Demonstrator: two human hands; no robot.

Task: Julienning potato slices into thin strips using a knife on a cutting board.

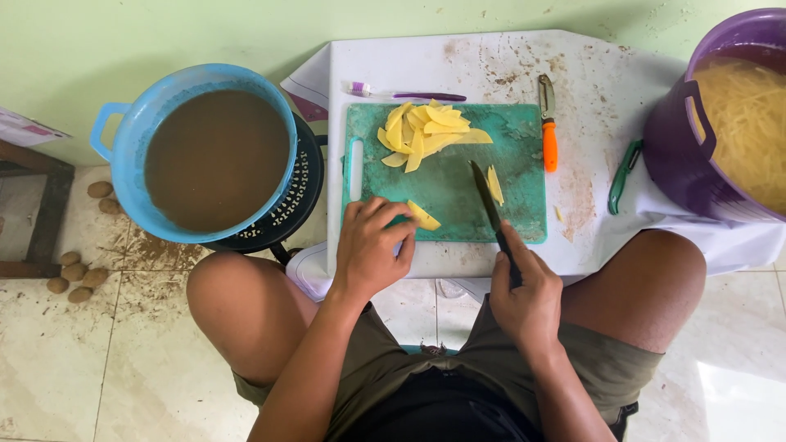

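A green cutting board (458, 192) lies on a white low table (499, 69). My left hand (372, 245) rests on the board's near left corner, fingers touching a yellow potato piece (424, 215). My right hand (528, 290) grips a dark knife (489, 205), blade pointing away over the board. A thin potato slice (494, 185) lies just right of the blade. A pile of potato slices (427, 131) sits at the board's far edge.
A blue tub of brown water (214, 155) sits on a black strainer (296, 205) at left. At right stands a purple bucket of cut potato strips (737, 123). An orange-handled peeler (548, 131), a green peeler (624, 176) and a toothbrush (405, 94) lie on the table. Unpeeled potatoes (75, 274) lie on the floor.
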